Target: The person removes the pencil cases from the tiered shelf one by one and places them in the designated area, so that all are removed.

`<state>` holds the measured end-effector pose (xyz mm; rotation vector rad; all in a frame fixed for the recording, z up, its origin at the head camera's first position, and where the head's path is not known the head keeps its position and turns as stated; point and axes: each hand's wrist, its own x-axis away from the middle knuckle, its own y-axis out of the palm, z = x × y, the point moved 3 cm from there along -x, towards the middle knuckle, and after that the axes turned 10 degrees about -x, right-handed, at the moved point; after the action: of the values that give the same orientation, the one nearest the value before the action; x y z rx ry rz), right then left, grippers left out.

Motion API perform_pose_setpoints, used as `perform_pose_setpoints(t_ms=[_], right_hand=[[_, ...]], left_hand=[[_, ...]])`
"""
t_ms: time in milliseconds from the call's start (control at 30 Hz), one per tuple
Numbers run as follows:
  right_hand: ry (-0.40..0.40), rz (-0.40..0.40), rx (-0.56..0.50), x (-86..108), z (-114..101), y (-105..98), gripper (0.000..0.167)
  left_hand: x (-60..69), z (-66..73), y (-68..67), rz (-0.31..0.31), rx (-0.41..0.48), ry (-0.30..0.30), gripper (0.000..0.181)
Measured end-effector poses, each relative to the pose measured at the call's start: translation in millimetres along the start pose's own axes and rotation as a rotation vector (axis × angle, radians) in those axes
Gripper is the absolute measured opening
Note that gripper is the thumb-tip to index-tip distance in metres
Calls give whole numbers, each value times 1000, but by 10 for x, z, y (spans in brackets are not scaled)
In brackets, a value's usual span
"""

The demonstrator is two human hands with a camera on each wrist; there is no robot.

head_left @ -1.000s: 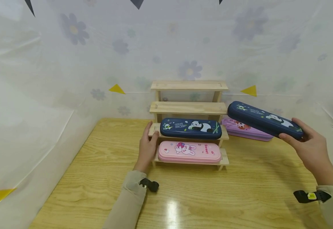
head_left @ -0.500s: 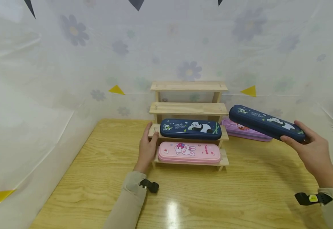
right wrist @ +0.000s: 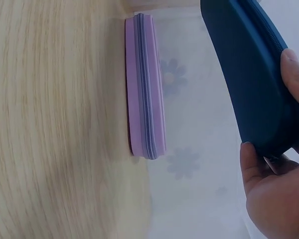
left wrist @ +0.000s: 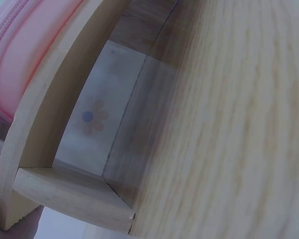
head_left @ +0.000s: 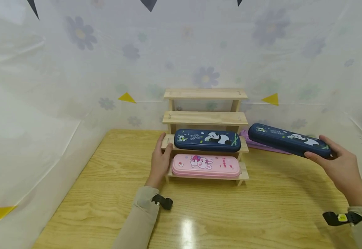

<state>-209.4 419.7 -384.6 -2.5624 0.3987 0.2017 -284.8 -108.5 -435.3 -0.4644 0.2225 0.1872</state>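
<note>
My right hand (head_left: 340, 166) grips the right end of a navy panda case (head_left: 288, 138), held in the air right of the wooden rack (head_left: 206, 118). In the right wrist view, the thumb and fingers of that hand (right wrist: 279, 194) hold the dark case (right wrist: 249, 74). The left hand (head_left: 160, 159) holds the left end of the rack's second step from the bottom. On that step lies another navy panda case (head_left: 207, 140); a pink rabbit case (head_left: 206, 166) lies on the lowest step. The left wrist view shows part of the pink case (left wrist: 30, 55) and fingers (left wrist: 22, 226) at the wood.
A purple case (right wrist: 147, 89) lies on the wooden table (head_left: 112, 173), behind and right of the rack, partly hidden in the head view by the held case. White flowered sheeting (head_left: 181, 52) stands behind the table and at both sides, with yellow triangles on it.
The held navy case has moved down, its left end most, and now covers more of the purple case. My right hand has shifted slightly down and right. The left hand has stayed at the rack.
</note>
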Motion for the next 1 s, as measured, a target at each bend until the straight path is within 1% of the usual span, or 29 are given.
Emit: perform_pose_setpoints(t_ms=[133, 300, 533, 1000], right_hand=[[10, -30, 27, 12, 17, 4, 81], [26, -65, 26, 11, 44, 18, 83], [20, -134, 33, -3, 68, 29, 84], [36, -216, 84, -53, 126, 85, 91]], left_hand=[[-7, -12, -1, -2, 5, 4, 57], [-14, -17, 0, -3, 7, 9, 57], [-12, -13, 6, -7, 17, 1, 57], [-15, -18, 7, -5, 21, 4, 57]])
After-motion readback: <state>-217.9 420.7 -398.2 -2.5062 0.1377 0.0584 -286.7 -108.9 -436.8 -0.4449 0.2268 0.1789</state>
